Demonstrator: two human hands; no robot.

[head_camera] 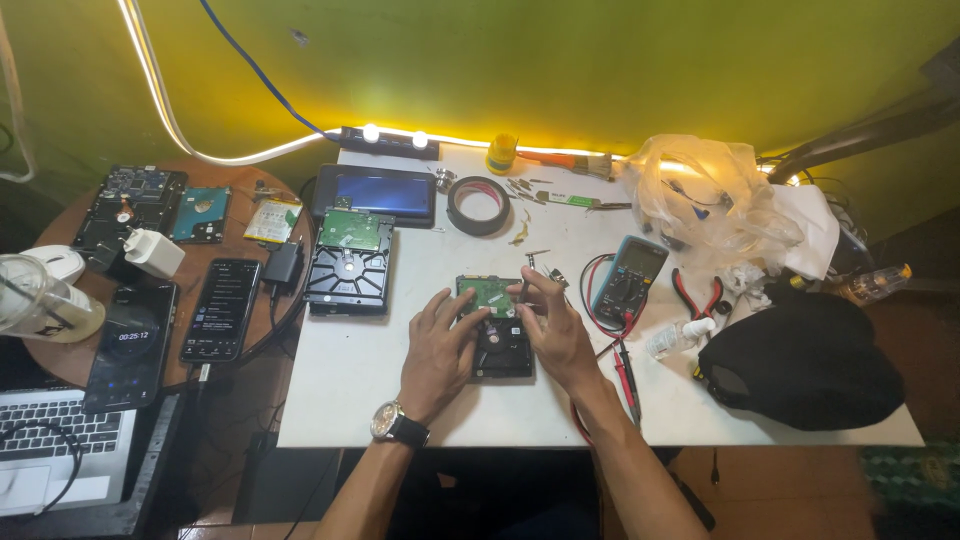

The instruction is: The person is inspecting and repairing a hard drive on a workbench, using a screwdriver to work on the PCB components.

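Head view of a white table [350, 390]. A hard drive [497, 330], circuit board upward, lies near the table's centre. The left hand [438, 350], fingers spread open, presses flat on the drive's left edge. The right hand [553, 325] rests on its right side, fingertips pinched closed on the board's upper corner. A second hard drive [348, 265] lies to the left, a multimeter [628, 270] to the right.

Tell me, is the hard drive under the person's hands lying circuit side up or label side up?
Circuit side up: the hard drive lies flat on the white table with its green board facing the camera, between the left hand and right hand.
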